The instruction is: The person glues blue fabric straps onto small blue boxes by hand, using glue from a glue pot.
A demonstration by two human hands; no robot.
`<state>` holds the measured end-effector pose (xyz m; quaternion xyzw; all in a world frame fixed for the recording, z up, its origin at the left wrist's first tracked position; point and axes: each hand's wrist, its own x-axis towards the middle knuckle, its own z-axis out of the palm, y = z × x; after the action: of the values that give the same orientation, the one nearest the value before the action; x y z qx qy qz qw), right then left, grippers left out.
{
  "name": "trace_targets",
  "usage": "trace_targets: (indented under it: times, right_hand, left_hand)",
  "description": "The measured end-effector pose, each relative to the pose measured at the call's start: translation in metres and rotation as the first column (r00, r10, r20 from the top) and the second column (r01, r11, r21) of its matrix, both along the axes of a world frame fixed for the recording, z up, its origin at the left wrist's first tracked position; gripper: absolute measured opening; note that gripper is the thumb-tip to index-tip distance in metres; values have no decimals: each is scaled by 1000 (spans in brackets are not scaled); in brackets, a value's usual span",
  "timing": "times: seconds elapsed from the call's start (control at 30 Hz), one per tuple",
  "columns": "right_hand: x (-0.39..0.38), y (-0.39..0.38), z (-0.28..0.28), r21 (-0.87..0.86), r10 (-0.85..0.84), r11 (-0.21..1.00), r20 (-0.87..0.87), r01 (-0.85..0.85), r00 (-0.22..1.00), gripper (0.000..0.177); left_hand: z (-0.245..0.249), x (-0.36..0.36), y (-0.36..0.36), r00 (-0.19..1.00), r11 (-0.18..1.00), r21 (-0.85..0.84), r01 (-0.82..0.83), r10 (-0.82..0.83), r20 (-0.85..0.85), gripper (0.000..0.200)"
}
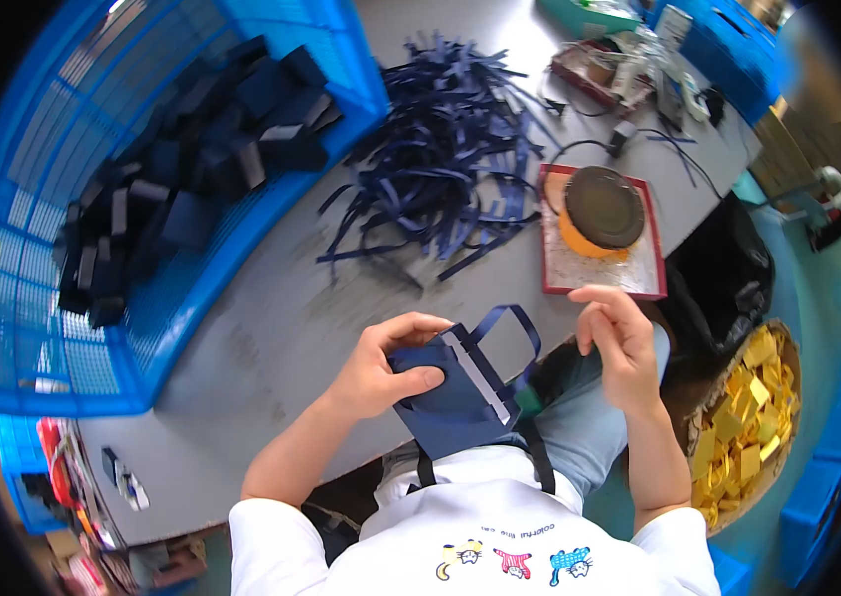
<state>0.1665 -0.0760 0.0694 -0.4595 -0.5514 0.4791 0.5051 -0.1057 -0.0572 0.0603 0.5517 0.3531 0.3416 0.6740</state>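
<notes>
A small navy paper gift bag (455, 402) is gripped in my left hand (378, 366), with the thumb pressed on its side panel. The bag is tilted, and its pale inner edge faces up and to the right. From that edge rises a loop of navy ribbon (532, 333), its handle. My right hand (627, 348) hovers to the right of the bag, apart from it, with fingers loosely bent and spread; nothing shows in them. Just beyond it stands a round orange tub with a dark top (602, 211), on a red-rimmed tray (651, 283).
A heap of navy ribbon strips (445, 149) lies on the grey table (271, 348). A blue crate (142, 392) at left holds many navy boxes or bags (192, 219). On the right are a black bag (728, 268) and a container of gold pieces (743, 417). Cables and tools lie at the back right.
</notes>
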Motion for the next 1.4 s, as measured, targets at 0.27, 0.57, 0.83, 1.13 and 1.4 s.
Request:
trace_targets:
  times: [0.27,0.57,0.83,1.13,1.4]
  right_hand:
    - [-29,17,-36,-56,70,995,-126,-77,990,20]
    - [-68,36,-59,39,350,937,-46,-348,936,19]
    - [-91,43,-79,-69,388,919,6,-387,921,10]
    - [-97,20,-99,-136,82,987,5,-81,997,5]
    - [-97,24,-106,44,-39,998,34,37,999,14]
  left_hand:
    - [19,-111,-96,856,931,-359,73,-243,-456,44]
    - [-60,-223,-322,190,849,-502,-164,-473,-861,80]
    - [30,-242,-265,497,799,-275,-535,35,-867,36]
    - [4,-274,-77,294,743,444,-502,629,-720,53]
    - [-44,-322,114,-11,347,721,-600,897,-441,85]
